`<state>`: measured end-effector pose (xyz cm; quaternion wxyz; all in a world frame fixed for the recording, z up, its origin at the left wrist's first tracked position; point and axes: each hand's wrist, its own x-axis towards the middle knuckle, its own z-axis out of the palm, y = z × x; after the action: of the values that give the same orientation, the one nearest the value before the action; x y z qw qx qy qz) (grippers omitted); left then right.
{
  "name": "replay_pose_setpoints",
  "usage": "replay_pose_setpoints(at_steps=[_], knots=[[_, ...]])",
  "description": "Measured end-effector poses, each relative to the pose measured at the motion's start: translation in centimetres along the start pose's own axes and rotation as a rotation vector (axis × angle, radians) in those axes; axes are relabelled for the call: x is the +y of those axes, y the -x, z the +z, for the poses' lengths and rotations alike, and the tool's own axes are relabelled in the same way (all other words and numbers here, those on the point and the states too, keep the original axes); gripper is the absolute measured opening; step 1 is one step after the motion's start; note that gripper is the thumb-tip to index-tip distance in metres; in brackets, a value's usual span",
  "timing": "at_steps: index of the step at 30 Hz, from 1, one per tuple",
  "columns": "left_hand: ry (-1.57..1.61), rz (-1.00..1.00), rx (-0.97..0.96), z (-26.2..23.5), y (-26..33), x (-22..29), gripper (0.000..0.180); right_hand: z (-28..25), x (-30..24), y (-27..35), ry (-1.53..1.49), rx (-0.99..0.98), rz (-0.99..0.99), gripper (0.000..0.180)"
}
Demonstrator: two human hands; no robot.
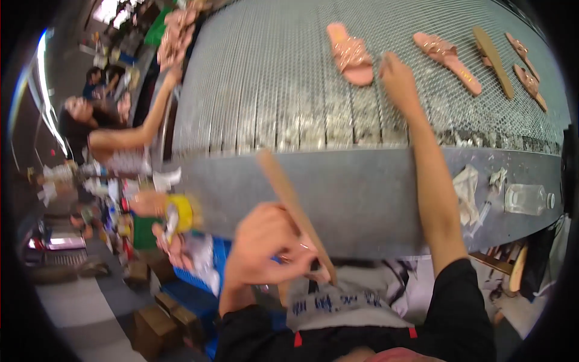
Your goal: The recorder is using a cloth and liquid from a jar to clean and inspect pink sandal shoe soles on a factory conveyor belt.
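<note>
My left hand (265, 247) is closed around a sandal (295, 208), held tilted in front of my body with its tan sole towards the right. Part of the sandal's strap side is hidden by my fingers. My right hand (398, 81) reaches over the wire mesh belt (259, 78), its fingers curled together and no object visible in them. Just left of those fingers lies a pink sandal (351, 54) with a woven, studded strap. Another pink sandal (449, 60) rests to the right, followed by one on its side showing a tan sole (493, 63).
Two more pink sandals (529, 87) lie at the belt's far right. A grey metal ledge (362, 199) borders the belt, bearing a clear bottle (528, 199) and crumpled cloth (466, 193). At left, a co-worker (114, 136) reaches towards piled sandals (176, 39). A blue crate (220, 259) stands below.
</note>
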<state>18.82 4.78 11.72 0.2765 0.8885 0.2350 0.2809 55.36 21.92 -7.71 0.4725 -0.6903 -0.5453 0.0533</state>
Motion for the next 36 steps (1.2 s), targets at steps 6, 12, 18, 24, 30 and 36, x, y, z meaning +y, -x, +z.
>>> replay_pose_setpoints(at_steps=[6, 12, 18, 24, 30, 36], knots=[[0.321, -0.233, -0.066, 9.0, 11.8, 3.3, 0.02, -5.7, -5.9, -0.8, -0.368, -0.291, 0.104, 0.03], [0.473, -0.48, -0.054, 11.2, 14.5, 5.8, 0.017, -12.2, -19.3, 8.9, -0.358, -0.378, 0.111, 0.031], [0.462, -0.427, -0.048, 12.6, 14.9, 5.4, 0.018, -16.9, -20.7, 22.0, -0.534, -0.319, 0.269, 0.031], [0.562, -0.555, -0.082, 13.2, 15.9, 4.6, 0.028, -16.7, -17.8, 33.4, -0.696, -0.19, 0.563, 0.028], [0.272, -0.353, 0.092, 14.6, 16.7, 4.4, 0.039, -15.5, -17.5, 38.1, -0.751, -0.297, 0.7, 0.029], [0.591, -0.648, 0.277, 16.0, 15.9, 5.5, 0.11, -14.9, -18.7, 38.9, -0.643, -0.307, 0.679, 0.027]])
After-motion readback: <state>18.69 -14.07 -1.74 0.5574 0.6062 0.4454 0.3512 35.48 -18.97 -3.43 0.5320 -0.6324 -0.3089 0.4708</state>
